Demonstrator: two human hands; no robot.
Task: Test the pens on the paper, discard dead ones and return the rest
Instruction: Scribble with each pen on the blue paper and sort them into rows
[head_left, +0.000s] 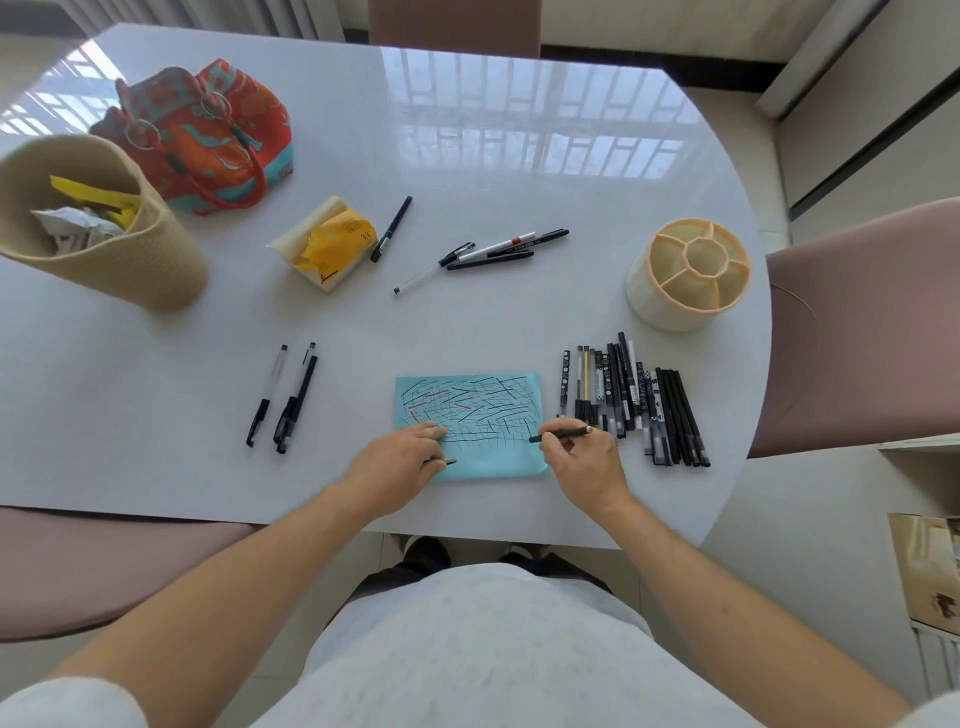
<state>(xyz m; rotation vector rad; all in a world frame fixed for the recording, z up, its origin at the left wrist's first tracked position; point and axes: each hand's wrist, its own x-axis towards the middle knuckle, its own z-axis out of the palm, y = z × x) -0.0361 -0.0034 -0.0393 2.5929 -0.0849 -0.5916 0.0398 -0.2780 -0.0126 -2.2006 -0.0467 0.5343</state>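
Two hands work at 6 o'clock on the table (493, 156): the right hand (584, 462) pinches a black pen (561, 434), tip on the blue paper (470, 426), already crossed with black and a few red strokes. The left hand (397, 462) presses the paper with straight fingers, a cap (448, 462) tucked beneath. More pens (631, 397) lie at 3 o'clock below the holder (688, 273); the bin (98, 223) stands at 10 o'clock.

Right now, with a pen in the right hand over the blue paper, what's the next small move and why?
Probably lower the pen tip onto a bare patch of the blue paper and stroke: the right hand holds it just above the sheet, and the left hand pins the paper.
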